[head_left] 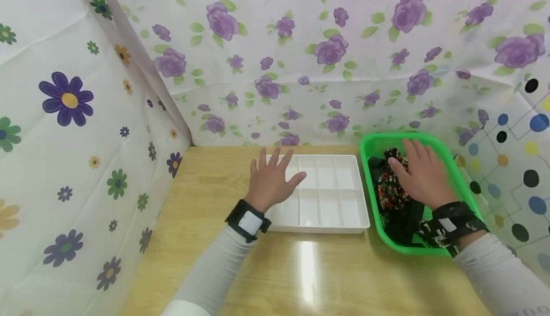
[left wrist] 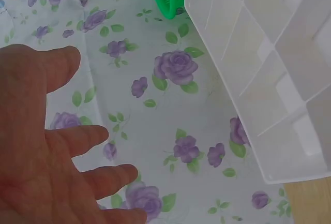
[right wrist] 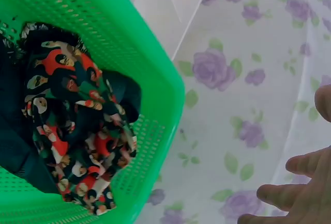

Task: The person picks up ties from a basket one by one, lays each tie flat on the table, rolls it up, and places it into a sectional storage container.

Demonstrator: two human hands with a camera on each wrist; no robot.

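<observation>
My left hand is held over the left part of a white divided tray, fingers spread and nothing in its grasp. In the left wrist view the tray's compartments hold nothing. My right hand hovers above a green plastic basket with its fingers extended, also holding nothing. Inside the basket lies a bunched patterned cloth in black, red and white, among dark fabric pieces. In the head view the right hand covers part of the basket's contents.
Tray and basket stand side by side on a wooden table. A rose-patterned sheet hangs behind them. A flower-printed sheet borders the left, and a dotted sheet the right, close beside the basket.
</observation>
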